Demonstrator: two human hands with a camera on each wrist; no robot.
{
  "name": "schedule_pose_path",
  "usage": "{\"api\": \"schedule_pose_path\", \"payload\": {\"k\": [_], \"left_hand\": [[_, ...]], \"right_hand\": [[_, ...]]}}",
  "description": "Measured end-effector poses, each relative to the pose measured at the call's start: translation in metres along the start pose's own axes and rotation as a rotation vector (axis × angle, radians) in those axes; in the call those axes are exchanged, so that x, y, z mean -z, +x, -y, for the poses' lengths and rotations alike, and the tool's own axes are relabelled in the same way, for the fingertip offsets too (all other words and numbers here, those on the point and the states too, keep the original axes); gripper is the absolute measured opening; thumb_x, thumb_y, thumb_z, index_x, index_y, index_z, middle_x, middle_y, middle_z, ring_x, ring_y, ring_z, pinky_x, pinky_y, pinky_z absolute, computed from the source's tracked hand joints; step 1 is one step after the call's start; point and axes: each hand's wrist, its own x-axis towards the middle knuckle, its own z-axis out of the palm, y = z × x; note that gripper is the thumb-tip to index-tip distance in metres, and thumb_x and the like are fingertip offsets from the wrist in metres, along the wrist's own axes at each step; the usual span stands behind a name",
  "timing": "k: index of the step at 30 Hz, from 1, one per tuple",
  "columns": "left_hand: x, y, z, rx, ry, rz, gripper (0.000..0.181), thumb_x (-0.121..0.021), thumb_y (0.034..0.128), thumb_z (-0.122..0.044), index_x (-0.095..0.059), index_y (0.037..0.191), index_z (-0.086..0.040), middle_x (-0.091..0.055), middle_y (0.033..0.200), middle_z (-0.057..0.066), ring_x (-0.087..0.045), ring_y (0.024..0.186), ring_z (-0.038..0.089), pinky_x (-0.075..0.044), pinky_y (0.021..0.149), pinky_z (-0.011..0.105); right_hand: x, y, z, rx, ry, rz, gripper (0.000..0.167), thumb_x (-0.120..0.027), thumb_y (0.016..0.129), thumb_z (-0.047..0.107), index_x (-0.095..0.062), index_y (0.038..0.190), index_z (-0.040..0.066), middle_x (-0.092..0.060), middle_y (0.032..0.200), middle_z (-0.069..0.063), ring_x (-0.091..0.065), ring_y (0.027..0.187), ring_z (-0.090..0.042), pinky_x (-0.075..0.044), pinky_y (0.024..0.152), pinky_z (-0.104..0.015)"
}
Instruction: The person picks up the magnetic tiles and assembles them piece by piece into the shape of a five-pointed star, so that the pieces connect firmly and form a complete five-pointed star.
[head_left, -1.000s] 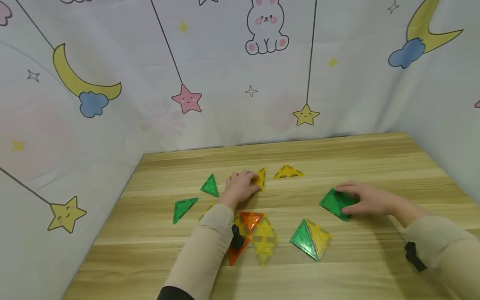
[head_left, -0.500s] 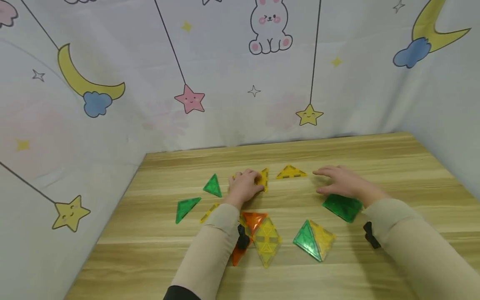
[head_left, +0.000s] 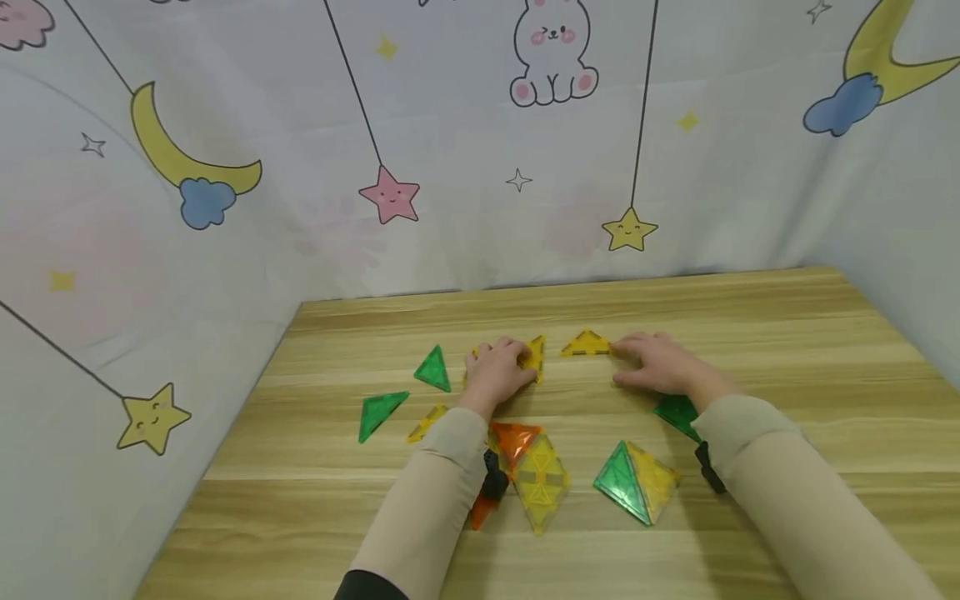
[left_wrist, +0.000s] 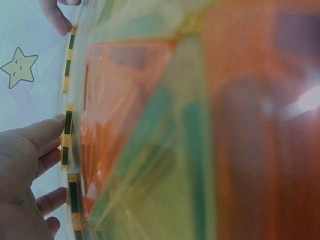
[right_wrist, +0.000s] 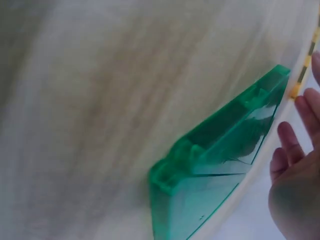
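Where the right hand [head_left: 660, 365] ends, yellow triangle [head_left: 588, 342], fingertips [head_left: 621, 344] at its corner

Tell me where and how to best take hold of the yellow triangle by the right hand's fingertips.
Probably at its right corner, from the right. The yellow triangle lies flat, its long edge on the near side and that corner pointing toward the right hand. Pinching the near long edge against the far slanted edge should suit, since they converge there.

Wood-grain table [head_left: 285, 517]; behind, white cloth [head_left: 465, 242] printed with rabbit [head_left: 555, 62], yellow moons [head_left: 163, 155], stars [head_left: 392, 197].
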Motion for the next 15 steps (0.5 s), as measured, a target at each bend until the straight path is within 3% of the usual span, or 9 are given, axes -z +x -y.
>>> {"api": "schedule_pose_path", "payload": {"k": [9,12,15], "left_hand": [[0.0007,0.001,-0.0014,0.003,0.007,0.012,0.039,-0.061,0.0896,-0.04,-0.058,0.125,-0.024,-0.047,0.136,-0.003,-0.037,0.124,0.031,-0.015,0.103,0.06],[0.0013,0.001,-0.0016,-0.004,0.017,0.013,0.039,-0.061,0.0897,-0.04,-0.059,0.125,-0.024,-0.047,0.135,-0.002,-0.036,0.124,0.031,-0.016,0.103,0.059],[0.0012,0.0014,-0.0011,-0.007,0.045,0.006,0.039,-0.061,0.0895,-0.043,-0.059,0.124,-0.025,-0.047,0.135,-0.003,-0.037,0.122,0.031,-0.02,0.101,0.057]], "right_hand": [[-0.0029,-0.0054,0.0057,0.024,0.17,0.007,0.045,-0.06,0.092,0.029,-0.057,0.126,0.0,-0.058,0.119,-0.016,-0.055,0.103,-0.032,-0.043,0.086,-0.048],[-0.0013,-0.0024,0.0047,0.015,0.136,-0.044,0.045,-0.06,0.092,0.024,-0.054,0.128,-0.003,-0.055,0.123,-0.022,-0.053,0.107,-0.037,-0.042,0.089,-0.051],[0.0003,0.0019,0.003,0.015,0.06,-0.102,0.046,-0.061,0.091,0.019,-0.052,0.128,-0.007,-0.05,0.126,-0.028,-0.046,0.115,-0.045,-0.032,0.096,-0.057]]}}
